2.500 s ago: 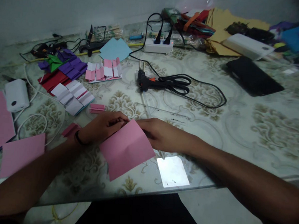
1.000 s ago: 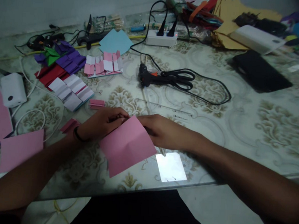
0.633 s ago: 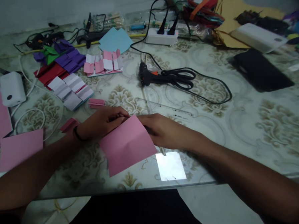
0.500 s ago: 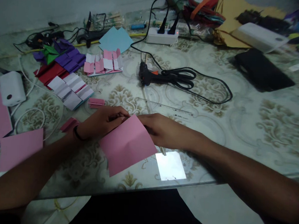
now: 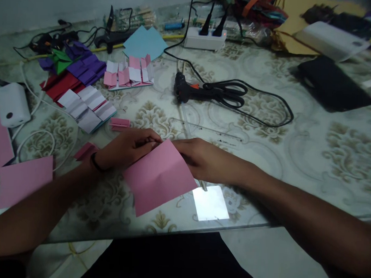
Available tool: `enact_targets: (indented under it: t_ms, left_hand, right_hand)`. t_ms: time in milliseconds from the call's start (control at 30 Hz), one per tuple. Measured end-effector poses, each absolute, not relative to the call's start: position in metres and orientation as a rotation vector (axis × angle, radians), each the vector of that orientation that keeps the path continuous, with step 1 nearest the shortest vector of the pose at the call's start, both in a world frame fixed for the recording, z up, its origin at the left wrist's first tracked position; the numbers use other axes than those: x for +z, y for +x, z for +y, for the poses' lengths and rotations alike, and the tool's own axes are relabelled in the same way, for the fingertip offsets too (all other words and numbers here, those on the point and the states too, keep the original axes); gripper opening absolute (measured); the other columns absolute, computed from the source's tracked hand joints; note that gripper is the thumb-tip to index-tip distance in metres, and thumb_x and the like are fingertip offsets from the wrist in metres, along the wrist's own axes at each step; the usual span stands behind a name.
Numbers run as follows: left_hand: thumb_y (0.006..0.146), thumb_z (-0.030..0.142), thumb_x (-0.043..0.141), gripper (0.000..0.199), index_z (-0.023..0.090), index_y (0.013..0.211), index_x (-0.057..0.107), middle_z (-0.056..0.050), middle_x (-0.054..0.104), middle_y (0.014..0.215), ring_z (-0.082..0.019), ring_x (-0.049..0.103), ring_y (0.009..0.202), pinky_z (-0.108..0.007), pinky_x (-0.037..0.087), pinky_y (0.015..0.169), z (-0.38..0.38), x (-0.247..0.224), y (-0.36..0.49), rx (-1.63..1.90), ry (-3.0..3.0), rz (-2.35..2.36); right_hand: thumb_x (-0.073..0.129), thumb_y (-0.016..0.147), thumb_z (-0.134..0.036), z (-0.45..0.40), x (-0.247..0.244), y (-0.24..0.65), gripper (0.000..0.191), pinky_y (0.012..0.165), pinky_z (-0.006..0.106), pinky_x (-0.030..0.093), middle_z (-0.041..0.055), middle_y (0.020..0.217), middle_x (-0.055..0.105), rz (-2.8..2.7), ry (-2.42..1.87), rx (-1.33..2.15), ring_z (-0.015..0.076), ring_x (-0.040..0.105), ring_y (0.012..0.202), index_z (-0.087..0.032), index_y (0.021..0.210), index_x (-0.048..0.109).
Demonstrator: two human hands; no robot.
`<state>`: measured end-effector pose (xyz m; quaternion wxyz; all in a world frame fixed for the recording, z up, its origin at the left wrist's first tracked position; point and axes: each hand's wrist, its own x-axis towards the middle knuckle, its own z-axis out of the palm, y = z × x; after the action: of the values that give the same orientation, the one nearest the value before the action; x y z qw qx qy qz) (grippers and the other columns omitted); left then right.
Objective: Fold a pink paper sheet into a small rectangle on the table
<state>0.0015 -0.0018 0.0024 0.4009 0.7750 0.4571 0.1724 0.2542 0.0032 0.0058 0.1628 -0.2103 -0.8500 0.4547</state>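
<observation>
A square sheet of pink paper [image 5: 161, 179] is held up over the near part of the table, its far corner between my two hands. My left hand [image 5: 130, 148], with a dark band at the wrist, pinches the paper's far left edge. On the other side my right hand [image 5: 201, 158] grips the far right edge, its fingertips partly hidden behind the sheet. Small folded pink pieces [image 5: 120, 124] lie beyond and beside my left hand. Beyond my hands rests a clear ruler [image 5: 211, 130]. A bright white square [image 5: 211, 203] shows on the table by my right hand.
A black glue gun [image 5: 191, 91] with a looped cord lies farther back, near a white power strip [image 5: 205, 38]. Folded white and pink paper [image 5: 87, 109] sits left, with purple folded paper [image 5: 88, 69] behind. More pink paper [image 5: 26, 180] lies near left; a black case [image 5: 334, 84] right.
The camera view has shifted slightly. Both hands keep their hold on the pink paper, with almost no movement.
</observation>
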Motion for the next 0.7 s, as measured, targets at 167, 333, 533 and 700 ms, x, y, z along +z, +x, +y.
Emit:
enact_targets:
  t_ms: [167,333,533,700]
  left_hand:
    - [0.098,0.029,0.055,0.026,0.02,0.11,0.076,-0.002,0.078,0.098,-0.016,0.069,0.082,-0.024,0.051,0.069,-0.0019,0.0028,0.0017,0.443,1.976,1.148]
    - [0.098,0.028,0.055,0.026,0.021,0.11,0.076,-0.002,0.078,0.099,-0.016,0.07,0.084,-0.024,0.052,0.071,-0.002,0.0018,0.0023,0.451,1.979,1.148]
    - [0.097,0.03,0.057,0.025,0.021,0.11,0.076,-0.002,0.078,0.1,-0.016,0.07,0.086,-0.024,0.051,0.072,-0.0017,0.0009,0.0019,0.44,1.985,1.167]
    - [0.098,0.031,0.057,0.025,0.021,0.11,0.076,-0.002,0.078,0.099,-0.015,0.069,0.084,-0.023,0.051,0.071,-0.0018,-0.0001,0.0012,0.451,1.993,1.155]
  right_hand:
    - [0.056,0.097,-0.014,0.0029,0.0057,0.254,0.015,0.08,0.025,0.049,0.0067,0.104,0.074,-2.438,-0.619,1.287,0.0163,0.069,0.091,-0.016,0.105,0.069]
    - [0.056,0.097,-0.013,0.003,0.0059,0.2548,0.016,0.08,0.025,0.048,0.0071,0.104,0.074,-2.437,-0.609,1.278,0.0164,0.069,0.09,-0.015,0.105,0.069]
    - [0.053,0.096,-0.011,0.0031,0.0074,0.2543,0.019,0.078,0.025,0.049,0.0074,0.103,0.074,-2.421,-0.606,1.3,0.0157,0.069,0.088,-0.015,0.103,0.07]
    - [0.054,0.095,-0.011,0.0028,0.0072,0.2546,0.019,0.075,0.023,0.048,0.0059,0.1,0.074,-2.422,-0.608,1.281,0.0142,0.069,0.084,-0.015,0.102,0.071]
